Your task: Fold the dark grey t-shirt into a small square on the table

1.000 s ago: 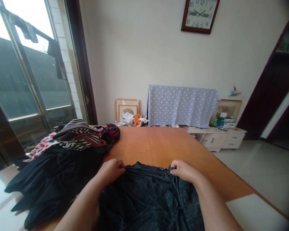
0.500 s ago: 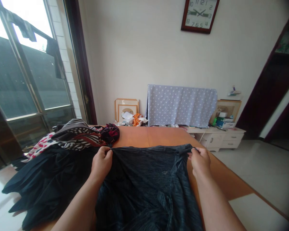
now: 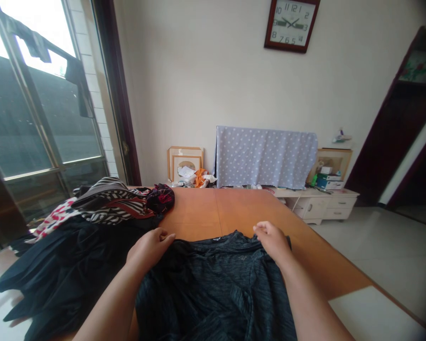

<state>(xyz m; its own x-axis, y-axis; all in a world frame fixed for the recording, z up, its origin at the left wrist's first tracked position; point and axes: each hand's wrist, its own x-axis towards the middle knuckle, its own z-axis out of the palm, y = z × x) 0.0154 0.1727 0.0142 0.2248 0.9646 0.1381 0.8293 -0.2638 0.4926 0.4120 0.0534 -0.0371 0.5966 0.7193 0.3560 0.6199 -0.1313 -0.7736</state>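
A dark blue-grey heathered shirt lies in front of me with its neckline at the far side; a small label shows there. My left hand pinches the shirt at its upper left corner, thumb and fingers closed. At the upper right, my right hand has its fingertips pressed together at the shirt's shoulder beside the neckline. The cloth between the hands hangs slack and rumpled. A small pale print sits on the right of the chest. How much cloth is inside the right fingers is partly hidden.
Black clothes are piled at my left, with striped garments and a red-and-white one behind them. An orange-brown table carries everything. Beyond stand a polka-dot cloth cover, a white cabinet and framed pictures.
The shirt's top edge was pulled taut and now sags lower, with the neckline and label showing. My right hand has moved inward to the left from the outer corner.
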